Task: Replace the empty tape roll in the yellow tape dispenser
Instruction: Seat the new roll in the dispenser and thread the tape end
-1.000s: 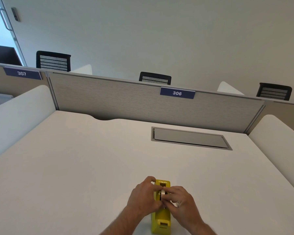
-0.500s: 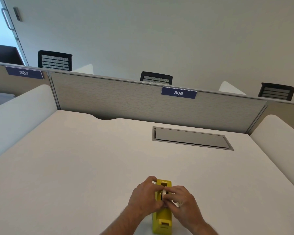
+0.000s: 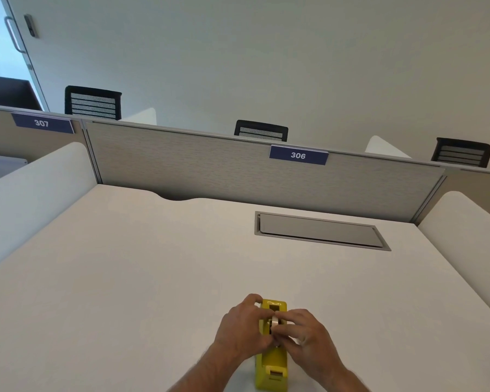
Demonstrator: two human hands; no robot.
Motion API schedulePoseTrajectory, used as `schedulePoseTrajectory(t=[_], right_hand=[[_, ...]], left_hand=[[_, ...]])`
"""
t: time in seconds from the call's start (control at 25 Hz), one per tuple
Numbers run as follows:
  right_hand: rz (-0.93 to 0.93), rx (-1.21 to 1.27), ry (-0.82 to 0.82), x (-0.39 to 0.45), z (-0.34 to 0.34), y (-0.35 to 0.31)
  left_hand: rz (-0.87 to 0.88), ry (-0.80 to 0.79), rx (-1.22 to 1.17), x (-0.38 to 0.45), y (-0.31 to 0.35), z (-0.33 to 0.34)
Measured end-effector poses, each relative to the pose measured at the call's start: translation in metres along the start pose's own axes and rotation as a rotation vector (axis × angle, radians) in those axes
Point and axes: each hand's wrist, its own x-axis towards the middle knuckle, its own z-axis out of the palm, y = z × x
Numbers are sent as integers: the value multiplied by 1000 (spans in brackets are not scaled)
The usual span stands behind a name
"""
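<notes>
The yellow tape dispenser (image 3: 272,366) stands on the white desk (image 3: 142,278) near its front edge, lengthwise away from me. A pale tape roll (image 3: 272,323) sits in its middle slot, mostly hidden by fingers. My left hand (image 3: 242,329) wraps the dispenser's left side, fingers curled over the far end. My right hand (image 3: 304,335) comes in from the right, thumb and fingers pinching the roll at the slot.
A grey cable hatch (image 3: 320,232) is set flush in the desk at the back right. A grey partition (image 3: 238,171) with a "306" label closes the far side, and white side panels (image 3: 26,199) flank the desk. Black chair backs show beyond.
Both hands stay clamped around the dispenser and roll; only small finger shifts at the slot. The view has drifted slightly.
</notes>
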Motion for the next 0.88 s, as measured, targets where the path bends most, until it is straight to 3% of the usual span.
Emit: schedulePoseTrajectory(t=[0.72, 0.88], right_hand=[[-26, -12, 4, -3, 0, -1], [41, 54, 18, -1, -2, 1]], left_hand=[[-6, 6, -2, -1, 0, 0], [0, -3, -3, -1, 0, -2]])
